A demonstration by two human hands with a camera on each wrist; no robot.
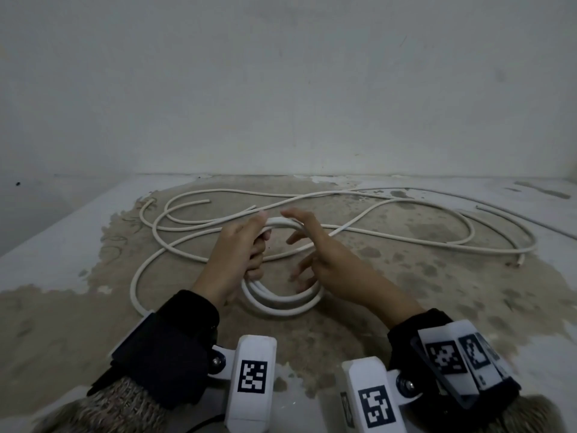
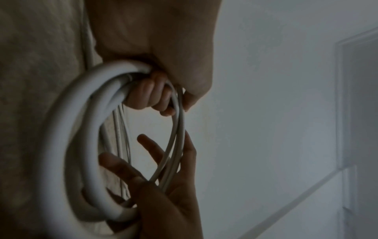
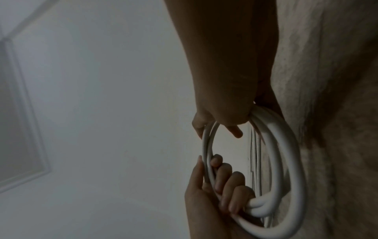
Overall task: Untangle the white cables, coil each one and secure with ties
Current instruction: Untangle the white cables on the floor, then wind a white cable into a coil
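Both hands meet at the white cable coil, forearms reaching forward side by side.

The left hand (image 1: 239, 254) has its fingers (image 3: 225, 190) curled round the bundled loops of the coil (image 1: 281, 303), thumb laid along the top. The right hand (image 1: 315, 254) is spread, fingers straight and fanned, its palm set against the coil's opposite side with the strands lying across it. Each wrist carries a dark cuff and a white camera mount.

coil (image 1: 282, 303) between left hand (image 1: 237, 254) and right hand (image 1: 324, 260), loose cable (image 1: 390, 235) on floor (image 1: 406, 307) behind
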